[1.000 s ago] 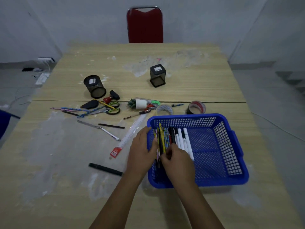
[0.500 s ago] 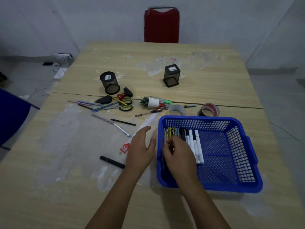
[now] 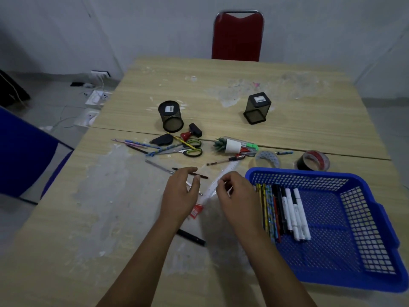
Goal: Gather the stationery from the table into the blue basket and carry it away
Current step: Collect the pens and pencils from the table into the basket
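While both hands hover over the middle of the wooden table (image 3: 287, 134), neither one grips anything. The left hand (image 3: 180, 196) has its fingers loosely curved and its thumb apart, just above a thin metal pen (image 3: 159, 166) and a dark pencil (image 3: 199, 175). The right hand (image 3: 236, 193) is loosely curled over a clear ruler (image 3: 228, 171), which runs slantwise between the two hands; whether its fingertips touch the ruler I cannot tell.

At the lower right of the frame sits the blue basket (image 3: 376, 244), with a row of pencils and white markers (image 3: 296, 213) lying side by side along its left part. Just beyond its far rim are a clear tape roll (image 3: 266, 158) and a dark tape roll (image 3: 313, 161).

Across the centre of the frame lie the scissors (image 3: 188, 148), a bunch of coloured pencils (image 3: 137, 144), a red stamp (image 3: 191, 132) and a small potted plant (image 3: 228, 145) tipped on its side. A black pen (image 3: 192, 237) lies between the forearms, nearer the bottom. Two black mesh pen cups lie on their sides farther back, a round cup (image 3: 171, 116) and a square cup (image 3: 257, 108). A red chair (image 3: 238, 36) stands at the top, a blue chair (image 3: 24, 154) at the left edge.
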